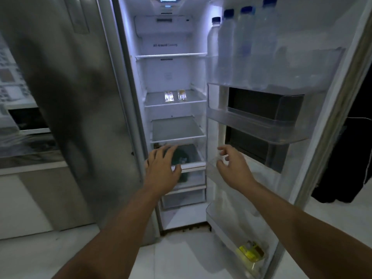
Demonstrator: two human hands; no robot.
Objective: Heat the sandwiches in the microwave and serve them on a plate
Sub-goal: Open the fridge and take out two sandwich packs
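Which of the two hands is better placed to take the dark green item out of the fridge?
Probably the left hand: it is open and reaches directly over the dark green item on the lower shelf. The right hand is open too, but sits further right, by the door bin.

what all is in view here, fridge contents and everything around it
fridge: one, white lit interior, right door open, left door shut
water bottles: four, clear with blue caps, top bin of the open door
small glass jars: two, clear, side by side on a middle shelf
dark green item: one, on a lower shelf, partly behind the left hand
yellow packets: a few, count unclear, bottom door bin
dark panel: one, black, inside the open door
microwave: one, dark window, on the counter at left
hands: left hand reaching toward the lower shelf; right hand by a door bin; both open, holding nothing
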